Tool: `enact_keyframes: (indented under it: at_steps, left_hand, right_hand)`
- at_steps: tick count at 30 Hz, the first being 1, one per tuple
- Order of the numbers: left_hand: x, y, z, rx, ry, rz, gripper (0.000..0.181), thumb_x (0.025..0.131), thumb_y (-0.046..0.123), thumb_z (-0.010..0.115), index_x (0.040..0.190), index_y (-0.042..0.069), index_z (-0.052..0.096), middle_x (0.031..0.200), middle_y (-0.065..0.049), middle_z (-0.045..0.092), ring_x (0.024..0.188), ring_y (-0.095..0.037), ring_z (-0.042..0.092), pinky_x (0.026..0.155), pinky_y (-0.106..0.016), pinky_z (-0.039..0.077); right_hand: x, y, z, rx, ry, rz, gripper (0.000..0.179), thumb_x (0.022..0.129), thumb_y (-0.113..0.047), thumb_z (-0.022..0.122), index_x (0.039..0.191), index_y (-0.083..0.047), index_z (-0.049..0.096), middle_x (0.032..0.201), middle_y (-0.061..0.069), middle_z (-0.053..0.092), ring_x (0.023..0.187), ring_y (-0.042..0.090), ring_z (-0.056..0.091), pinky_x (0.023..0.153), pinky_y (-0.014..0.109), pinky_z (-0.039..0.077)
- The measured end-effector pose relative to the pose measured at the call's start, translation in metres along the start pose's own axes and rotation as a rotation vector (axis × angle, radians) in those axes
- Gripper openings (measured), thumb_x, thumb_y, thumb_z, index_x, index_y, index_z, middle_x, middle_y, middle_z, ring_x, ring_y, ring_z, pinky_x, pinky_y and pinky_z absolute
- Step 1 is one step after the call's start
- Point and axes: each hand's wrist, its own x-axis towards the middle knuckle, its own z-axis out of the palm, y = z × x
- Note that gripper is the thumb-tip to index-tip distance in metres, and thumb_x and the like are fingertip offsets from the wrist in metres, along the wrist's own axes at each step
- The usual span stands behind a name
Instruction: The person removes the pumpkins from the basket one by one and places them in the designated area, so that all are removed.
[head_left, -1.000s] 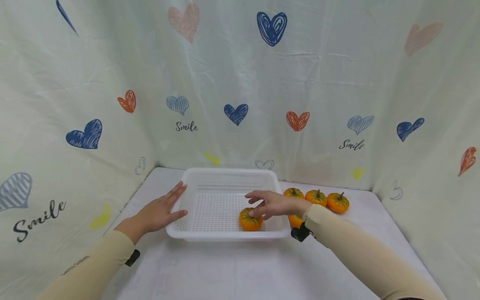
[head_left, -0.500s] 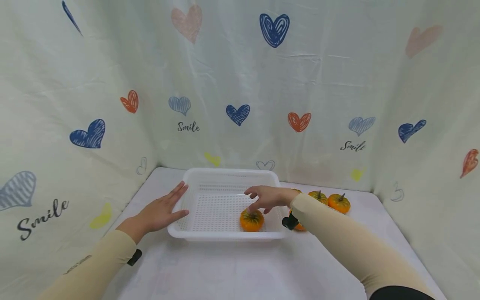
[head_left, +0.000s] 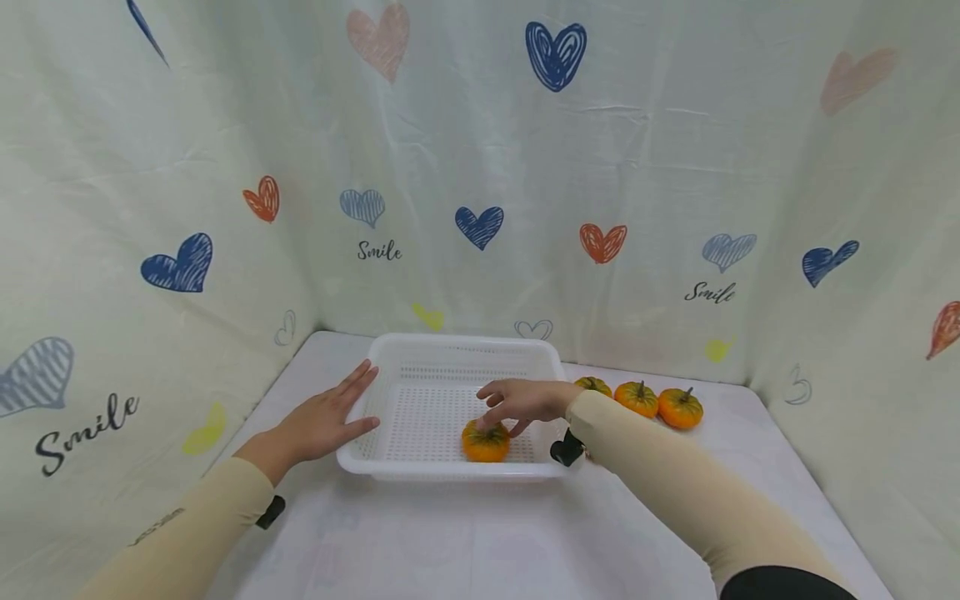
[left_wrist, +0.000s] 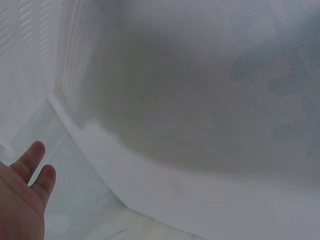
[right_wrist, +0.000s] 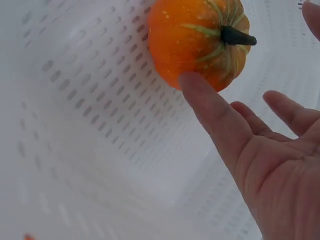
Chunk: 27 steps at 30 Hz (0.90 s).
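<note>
A white perforated plastic basket stands on the table. Inside it, near the front wall, sits a small orange and green pumpkin with a dark stem. My right hand reaches over the basket's right side, fingers spread. In the right wrist view one digit touches the side of the pumpkin, and the other fingers are held apart from it. My left hand lies along the basket's left rim with its fingers stretched out; the left wrist view catches only part of that hand.
To the right of the basket, at the back of the white table, more small pumpkins stand in a row, partly behind my right sleeve. A curtain printed with hearts surrounds the table on the back and sides.
The pumpkin in the basket has shifted a little to the left, along with my right hand and forearm. My left hand has stayed at the basket's left rim.
</note>
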Motion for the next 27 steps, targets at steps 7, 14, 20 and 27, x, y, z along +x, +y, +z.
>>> enact_keyframes:
  at_steps: [7,14,20,27]
  left_hand:
    - [0.0,0.001,0.0,-0.004,-0.02,-0.006,0.084,0.099,0.056,0.05,0.16,0.008,0.016,0.167,-0.009,0.008,0.138,-0.046,0.037,0.107,-0.063,0.034]
    - [0.001,0.0,0.0,0.017,-0.016,-0.023,0.082,0.1,0.054,0.05,0.16,0.009,0.017,0.167,-0.009,0.009,0.137,-0.045,0.039,0.106,-0.061,0.036]
    - [0.0,0.0,0.001,0.013,-0.017,-0.03,0.083,0.099,0.057,0.049,0.16,0.011,0.017,0.167,-0.008,0.009,0.136,-0.046,0.04,0.105,-0.062,0.036]
    - [0.001,-0.001,0.002,0.027,-0.01,-0.037,0.081,0.099,0.053,0.051,0.16,0.011,0.018,0.167,-0.007,0.009,0.136,-0.045,0.041,0.105,-0.062,0.037]
  right_hand:
    - [0.019,0.001,0.001,-0.047,-0.053,-0.043,0.07,0.087,-0.012,0.077,0.148,-0.007,0.044,0.148,0.018,0.044,0.125,0.029,0.054,0.092,0.042,0.054]
    - [0.033,0.007,-0.002,-0.108,-0.099,-0.061,0.073,0.082,-0.006,0.08,0.147,-0.015,0.049,0.145,0.007,0.048,0.13,0.026,0.049,0.092,0.037,0.054]
    - [0.04,0.014,0.0,-0.153,-0.127,-0.084,0.074,0.08,-0.004,0.081,0.146,-0.019,0.052,0.141,0.003,0.052,0.124,0.022,0.052,0.09,0.034,0.055]
    - [0.044,0.017,0.004,-0.228,-0.11,-0.13,0.07,0.079,-0.007,0.083,0.142,-0.022,0.057,0.136,0.0,0.056,0.114,0.018,0.054,0.087,0.031,0.054]
